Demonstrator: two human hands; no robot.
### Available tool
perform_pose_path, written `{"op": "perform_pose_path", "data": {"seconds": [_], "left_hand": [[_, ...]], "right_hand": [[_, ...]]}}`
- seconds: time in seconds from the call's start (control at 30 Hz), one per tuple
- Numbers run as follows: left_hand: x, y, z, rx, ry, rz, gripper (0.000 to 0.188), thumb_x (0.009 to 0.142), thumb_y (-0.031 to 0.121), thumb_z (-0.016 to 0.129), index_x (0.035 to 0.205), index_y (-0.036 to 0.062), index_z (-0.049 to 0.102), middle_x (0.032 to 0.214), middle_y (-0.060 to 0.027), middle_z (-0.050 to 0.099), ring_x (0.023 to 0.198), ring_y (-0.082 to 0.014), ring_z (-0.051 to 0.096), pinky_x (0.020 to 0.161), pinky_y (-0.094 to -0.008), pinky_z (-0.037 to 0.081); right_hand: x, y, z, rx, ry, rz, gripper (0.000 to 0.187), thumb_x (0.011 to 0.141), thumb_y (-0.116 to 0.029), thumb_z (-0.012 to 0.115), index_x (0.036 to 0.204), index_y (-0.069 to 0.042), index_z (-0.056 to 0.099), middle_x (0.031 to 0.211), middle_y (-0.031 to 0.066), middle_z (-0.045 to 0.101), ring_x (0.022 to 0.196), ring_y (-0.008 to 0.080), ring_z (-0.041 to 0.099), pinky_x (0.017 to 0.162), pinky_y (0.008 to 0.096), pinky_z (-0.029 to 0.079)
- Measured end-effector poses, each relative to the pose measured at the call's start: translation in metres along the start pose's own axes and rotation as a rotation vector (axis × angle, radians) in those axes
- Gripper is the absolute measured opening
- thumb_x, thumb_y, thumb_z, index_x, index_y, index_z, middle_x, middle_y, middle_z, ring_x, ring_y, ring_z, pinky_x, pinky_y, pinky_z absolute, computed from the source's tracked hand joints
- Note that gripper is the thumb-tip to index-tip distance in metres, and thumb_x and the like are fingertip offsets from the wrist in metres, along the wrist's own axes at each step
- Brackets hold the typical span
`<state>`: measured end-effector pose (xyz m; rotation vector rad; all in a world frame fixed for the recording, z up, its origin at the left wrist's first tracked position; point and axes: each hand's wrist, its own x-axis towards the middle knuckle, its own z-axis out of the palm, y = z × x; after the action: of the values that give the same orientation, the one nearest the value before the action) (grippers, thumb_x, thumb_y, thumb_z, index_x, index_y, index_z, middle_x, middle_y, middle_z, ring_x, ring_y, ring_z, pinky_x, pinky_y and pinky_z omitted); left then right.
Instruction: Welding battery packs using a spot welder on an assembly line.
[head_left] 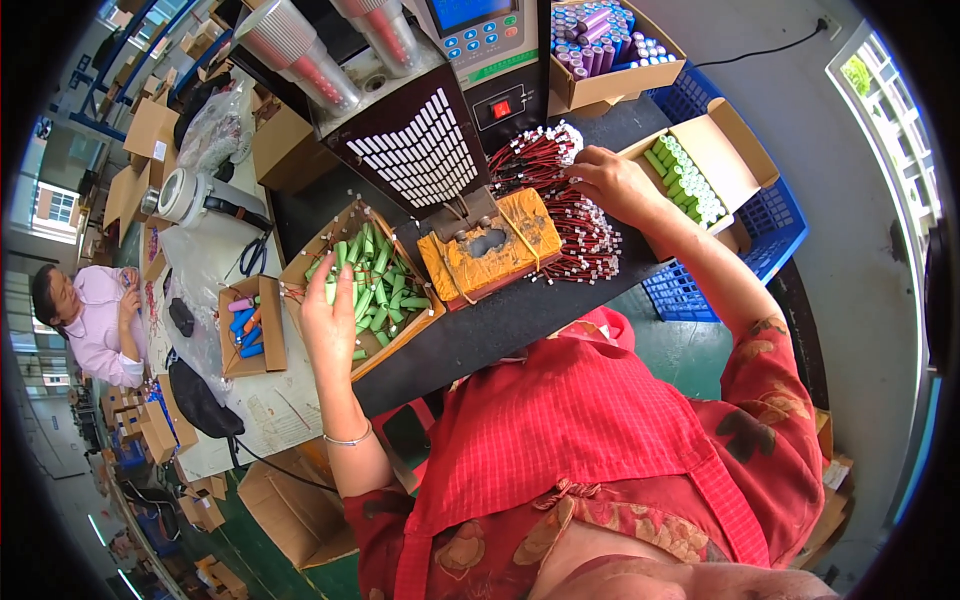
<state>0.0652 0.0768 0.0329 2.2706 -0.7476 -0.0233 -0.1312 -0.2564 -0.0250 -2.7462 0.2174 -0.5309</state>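
My left hand (331,325) is over the left side of a cardboard box (398,338) heaped with green battery cells (375,285), some with short wire leads. A green cell shows between its thumb and fingers. My right hand (612,185) reaches to a pile of red and black wire leads (583,235) with white connectors. Its fingers are drawn together at the pile's upper end; what they pinch is too small to make out. Between the hands, an orange-yellow block (520,240) with a dark hollow sits under the head of a spot welder (410,150).
On the right, an open box of green cells (688,180) rests by a blue crate (765,235). Behind it stands a box of purple and blue cells (610,50). Left are a small box of cells (250,325), scissors (254,255) and a seated person (95,320).
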Motion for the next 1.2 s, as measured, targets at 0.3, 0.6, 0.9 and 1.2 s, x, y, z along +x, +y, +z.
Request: {"op": "perform_pose_path", "data": {"seconds": [0.3,0.6,0.9,1.2], "left_hand": [[-0.024,0.005,0.012,-0.366,-0.530,0.095,0.035,0.086,0.010,0.052,0.120,0.0013,0.049,0.095,-0.0053,0.052,0.079,-0.0120,0.049,0.075,-0.0256,0.042],[-0.052,0.035,0.058,-1.051,-0.564,-0.155,0.030,0.079,-0.006,0.060,0.109,-0.0027,0.057,0.103,-0.0145,0.061,0.095,-0.0194,0.059,0.087,-0.0310,0.048],[-0.054,0.064,0.093,-1.404,-0.351,-0.237,0.025,0.080,-0.003,0.060,0.105,-0.0026,0.058,0.100,-0.0143,0.062,0.088,-0.0198,0.061,0.080,-0.0301,0.050],[-0.056,0.071,0.091,-1.344,-0.456,-0.319,0.023,0.079,-0.004,0.062,0.101,-0.0030,0.059,0.087,-0.0069,0.061,0.077,-0.0142,0.061,0.075,-0.0255,0.051]], "right_hand": [[-0.005,-0.012,-0.044,0.085,-0.128,0.200,0.014,0.077,-0.016,0.057,0.072,-0.004,0.062,0.071,0.0111,0.061,0.063,0.0249,0.060,0.061,0.0339,0.049],[-0.059,-0.067,-0.044,1.050,0.169,0.425,0.018,0.090,-0.019,0.052,0.086,-0.003,0.058,0.069,0.0001,0.059,0.061,0.0043,0.052,0.055,0.0190,0.042],[-0.085,-0.096,-0.006,1.448,0.066,0.367,0.014,0.089,-0.012,0.050,0.081,-0.002,0.055,0.072,0.0055,0.059,0.063,0.0108,0.055,0.058,0.0236,0.044],[-0.031,-0.125,-0.029,0.427,0.077,-0.007,0.040,0.070,-0.021,0.073,0.102,-0.001,0.060,0.088,0.0136,0.062,0.082,0.0275,0.060,0.072,0.0352,0.048]]}}
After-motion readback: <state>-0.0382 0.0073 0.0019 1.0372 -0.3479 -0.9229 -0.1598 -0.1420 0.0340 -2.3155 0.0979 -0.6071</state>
